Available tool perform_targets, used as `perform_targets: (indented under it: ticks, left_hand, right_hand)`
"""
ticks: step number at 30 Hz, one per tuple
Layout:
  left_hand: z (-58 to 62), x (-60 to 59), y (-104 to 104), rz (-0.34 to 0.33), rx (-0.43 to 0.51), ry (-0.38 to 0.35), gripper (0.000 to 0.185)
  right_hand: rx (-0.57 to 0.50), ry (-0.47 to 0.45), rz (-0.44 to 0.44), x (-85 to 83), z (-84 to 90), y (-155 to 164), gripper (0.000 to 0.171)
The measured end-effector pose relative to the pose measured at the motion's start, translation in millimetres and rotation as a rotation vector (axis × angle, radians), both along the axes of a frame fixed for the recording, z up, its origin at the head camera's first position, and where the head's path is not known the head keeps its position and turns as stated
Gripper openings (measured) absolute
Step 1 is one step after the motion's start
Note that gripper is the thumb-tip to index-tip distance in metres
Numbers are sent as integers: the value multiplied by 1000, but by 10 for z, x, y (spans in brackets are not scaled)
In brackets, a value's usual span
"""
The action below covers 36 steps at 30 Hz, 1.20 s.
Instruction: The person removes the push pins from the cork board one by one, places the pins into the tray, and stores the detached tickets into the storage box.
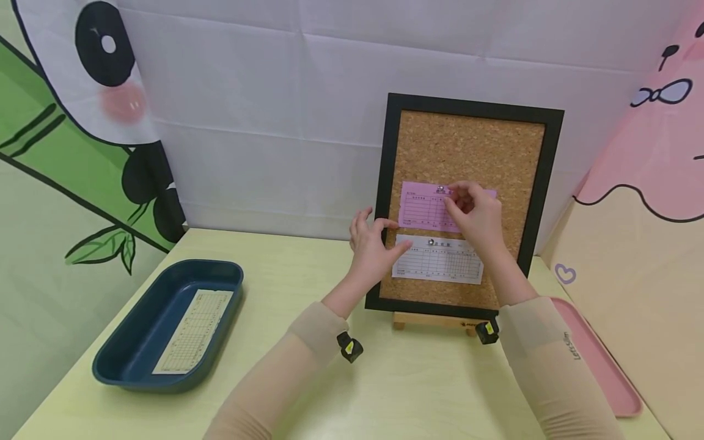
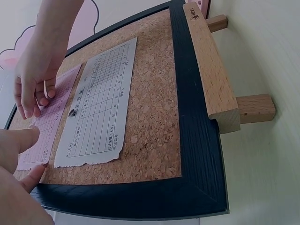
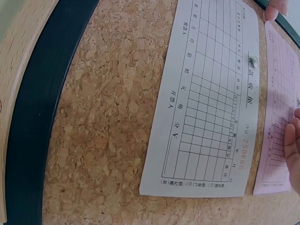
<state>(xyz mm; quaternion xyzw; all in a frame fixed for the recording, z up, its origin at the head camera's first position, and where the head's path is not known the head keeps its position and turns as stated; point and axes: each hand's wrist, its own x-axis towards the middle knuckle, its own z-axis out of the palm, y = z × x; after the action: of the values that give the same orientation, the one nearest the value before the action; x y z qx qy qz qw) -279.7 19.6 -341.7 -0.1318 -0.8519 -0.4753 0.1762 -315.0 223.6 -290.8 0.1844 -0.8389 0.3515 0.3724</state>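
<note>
While the pink slip [image 1: 426,206] sits pinned high on the cork board [image 1: 467,146], directly above the white slip [image 1: 438,260], the right hand [image 1: 477,214] is right over its top edge, fingers curled at the pin [image 1: 440,190] there; whether they actually pinch it cannot be told. Over at the board's left edge, the left hand [image 1: 373,247] has its fingers relaxed and spread, fingertips [image 2: 29,136] touching the pink slip's left end, thumb near the white one. The board stands on a wooden easel [image 2: 213,70].
</note>
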Motion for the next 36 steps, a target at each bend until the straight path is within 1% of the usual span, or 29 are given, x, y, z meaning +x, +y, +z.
perform_targets:
  ticks: [8,14,19,26,36]
  left_hand:
    - [-8,-79,33,5,-1,-7,35]
    - [19,-125,55,16,6,-7,33]
    - [21,-170,69,28,10,18,29]
    - [-4,-228,89,58,18,74,23]
    - [-16,-247,99,88,46,120,20]
  right_hand:
    - [13,6,-7,-4,22,-24,21]
    - [27,23,-31,-20,44,-55,20]
    - [42,22,-65,-52,47,-84,20]
    - [67,32,-111,-57,55,-118,19]
    - [110,27,-189,-63,101,-178,19]
